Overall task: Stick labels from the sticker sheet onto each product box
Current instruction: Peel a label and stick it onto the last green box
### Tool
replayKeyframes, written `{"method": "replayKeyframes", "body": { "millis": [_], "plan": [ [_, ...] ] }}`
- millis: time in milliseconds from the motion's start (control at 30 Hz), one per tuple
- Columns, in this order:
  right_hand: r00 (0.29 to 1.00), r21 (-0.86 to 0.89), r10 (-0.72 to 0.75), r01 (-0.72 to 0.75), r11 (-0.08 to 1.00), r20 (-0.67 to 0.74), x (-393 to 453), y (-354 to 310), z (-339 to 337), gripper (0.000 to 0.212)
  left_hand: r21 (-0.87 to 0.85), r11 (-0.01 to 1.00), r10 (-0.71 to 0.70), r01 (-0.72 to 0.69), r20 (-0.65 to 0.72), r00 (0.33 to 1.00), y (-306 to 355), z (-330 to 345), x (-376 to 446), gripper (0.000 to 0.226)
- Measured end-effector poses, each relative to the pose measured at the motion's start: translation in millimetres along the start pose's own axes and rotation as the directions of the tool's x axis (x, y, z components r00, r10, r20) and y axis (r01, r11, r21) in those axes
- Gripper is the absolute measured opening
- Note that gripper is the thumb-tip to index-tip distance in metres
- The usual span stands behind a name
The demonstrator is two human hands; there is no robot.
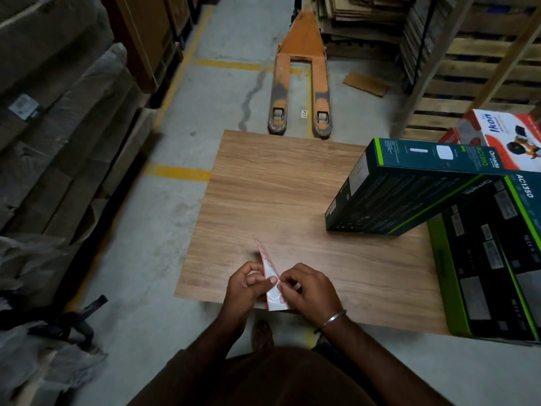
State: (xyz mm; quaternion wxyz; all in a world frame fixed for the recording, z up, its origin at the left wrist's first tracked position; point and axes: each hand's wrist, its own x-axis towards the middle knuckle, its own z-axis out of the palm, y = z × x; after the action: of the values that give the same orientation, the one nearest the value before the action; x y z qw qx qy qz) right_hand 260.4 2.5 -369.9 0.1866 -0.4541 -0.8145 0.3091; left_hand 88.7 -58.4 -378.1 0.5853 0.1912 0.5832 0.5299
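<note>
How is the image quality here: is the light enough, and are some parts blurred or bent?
Head view: dim warehouse light, dark at the left stacks; the table and the hands, left and right, on the sticker sheet are fairly sharp; wide-angle bending curves the edges, and the box print is too blurry to read fully.

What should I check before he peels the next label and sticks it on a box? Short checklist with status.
1. Sticker sheet held: ok, left hand grips it and right hand pinches at its edge.
2. Label lifted off the backing: cannot tell, the fingers hide it.
3. Labels left on the sheet: ok, red-bordered ones show on the upper part.
4. Box in reach: ok, two green-black boxes lie on the table's right side.
5. Free face for a label: ok, the leaning box's dark side faces him.
</note>
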Motion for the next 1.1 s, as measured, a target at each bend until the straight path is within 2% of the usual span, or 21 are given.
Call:
{"method": "replayKeyframes", "body": {
  "millis": [167,400,500,733,900,1100],
  "plan": [
    [1.0,-0.115,-0.013,0.013,0.993,-0.002,-0.8,0.1,-1.3,0.02,0.077,0.997,0.029,-0.029,0.001,1.0,-0.7,0.7,0.8,0.026],
    [0.999,-0.193,-0.045,0.039,0.98,-0.026,-5.6,-1.0,-2.6,0.016,0.095,0.995,0.021,-0.021,0.002,1.0,-1.4,2.9,-0.6,0.025],
    [0.999,-0.145,-0.02,0.015,0.989,-0.032,-6.5,-0.7,-3.1,0.014,0.089,0.996,0.016,-0.016,0.001,1.0,-0.8,4.0,-2.1,0.025],
    [0.998,0.129,0.045,-0.04,0.991,-0.039,-6.8,1.9,1.9,0.006,-0.049,0.998,-0.037,0.036,-0.008,0.999,1.0,8.1,-5.2,0.022],
    [0.998,0.127,0.05,-0.046,0.991,-0.024,-4.6,1.8,4.4,0.007,-0.068,0.996,-0.055,0.057,0.027,0.998,0.7,7.2,-4.5,0.023],
    [0.998,0.113,0.052,-0.048,0.992,-0.04,-2.5,2.4,0.7,0.002,-0.068,0.996,-0.044,0.049,0.073,0.996,-2.5,2.2,-1.1,0.051]
  ]
}}
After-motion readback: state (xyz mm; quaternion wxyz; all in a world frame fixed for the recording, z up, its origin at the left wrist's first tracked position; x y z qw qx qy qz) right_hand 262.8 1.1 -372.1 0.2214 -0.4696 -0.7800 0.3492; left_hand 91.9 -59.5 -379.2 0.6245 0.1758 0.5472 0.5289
